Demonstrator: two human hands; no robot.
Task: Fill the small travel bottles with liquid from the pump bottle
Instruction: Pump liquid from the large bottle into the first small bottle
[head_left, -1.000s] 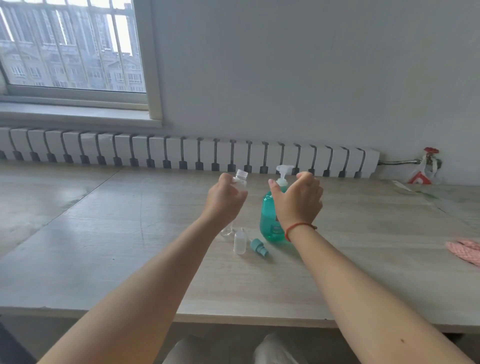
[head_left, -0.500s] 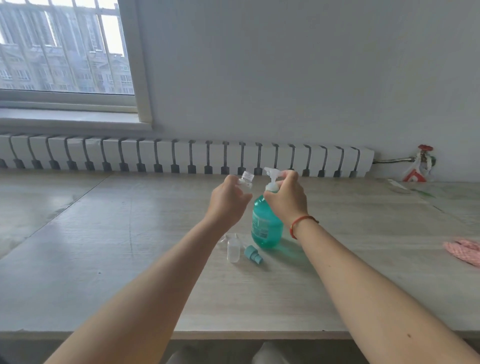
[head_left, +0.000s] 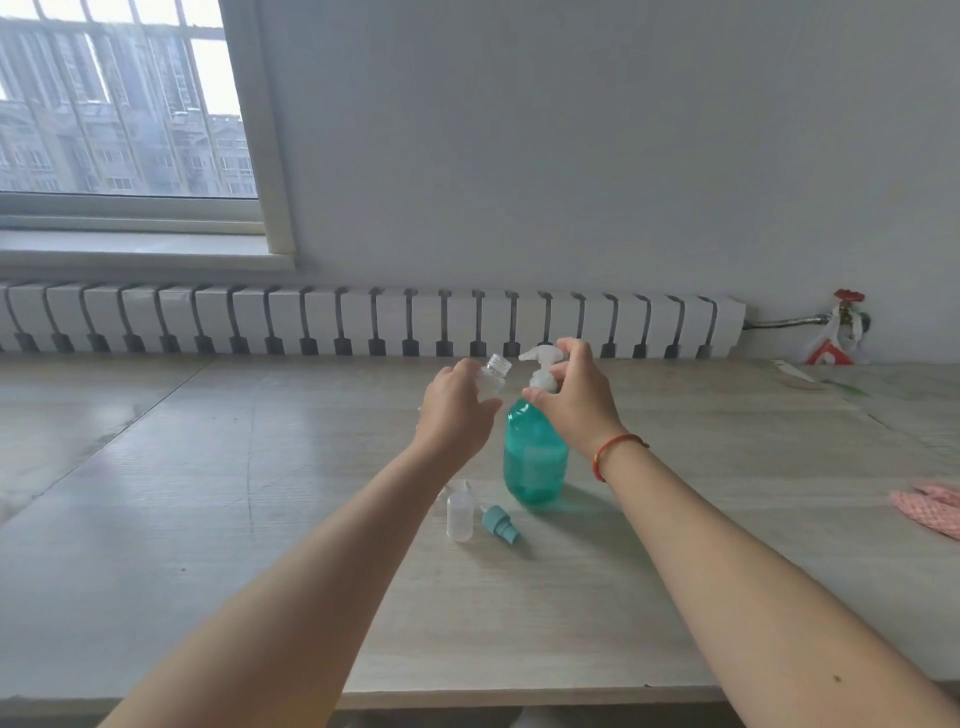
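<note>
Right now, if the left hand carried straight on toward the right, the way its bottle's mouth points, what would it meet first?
Probably the pump bottle's white nozzle, just beyond the clear travel bottle in the left hand; depth is uncertain.

White radiator (head_left: 363, 322) under window (head_left: 119, 104); pink cloth (head_left: 930, 506) on table (head_left: 208, 467)

On the table (head_left: 260, 519): pump bottle (head_left: 534, 457) centre, held travel bottle (head_left: 491, 376) at its 10 o'clock, second small bottle (head_left: 460, 512) and a cap, apparently, (head_left: 500, 525) at 7 o'clock, cloth (head_left: 930, 506) at 3 o'clock.
</note>
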